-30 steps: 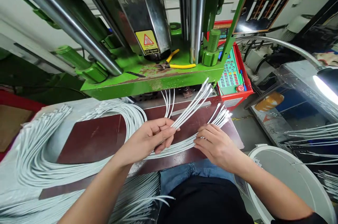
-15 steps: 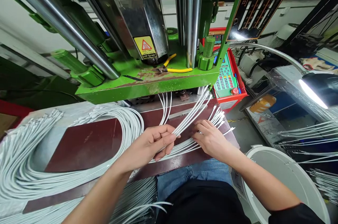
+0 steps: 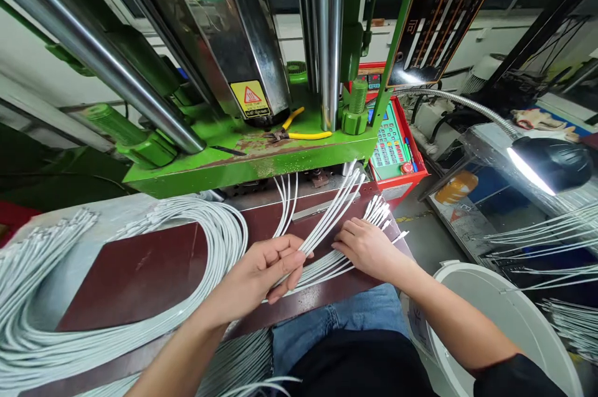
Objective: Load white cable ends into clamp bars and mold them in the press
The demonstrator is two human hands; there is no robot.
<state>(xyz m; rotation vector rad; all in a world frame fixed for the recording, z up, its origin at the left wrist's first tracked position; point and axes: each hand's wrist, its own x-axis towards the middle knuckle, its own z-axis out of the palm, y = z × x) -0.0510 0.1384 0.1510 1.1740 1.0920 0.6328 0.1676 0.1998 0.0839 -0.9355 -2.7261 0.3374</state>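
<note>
Several white cables (image 3: 332, 210) stay pinched in our left hand (image 3: 261, 272), fanned toward the green press (image 3: 252, 157), while our right hand (image 3: 367, 247) has slid leftward, fingers spread flat on the loose cable ends (image 3: 380, 210) lying on the maroon board (image 3: 140, 272).

The white cables (image 3: 219, 241) have a smooth, matt plastic jacket, and those pinched in the left hand (image 3: 261, 272) look the same. The surface (image 3: 140, 272) under them is a dark reddish-brown board, smooth with a dull sheen. The press plate (image 3: 243, 163) is green-painted metal, chipped and rusty along its front edge. The 2 columns (image 3: 327, 29) above are polished steel, mirror-glossy. The pliers (image 3: 299, 129) have glossy yellow plastic handles. The bucket (image 3: 504, 316) is matt white plastic. The lamp neck (image 3: 448, 98) is ribbed, shiny metal. The trousers (image 3: 346, 319) are blue denim cloth.
</note>
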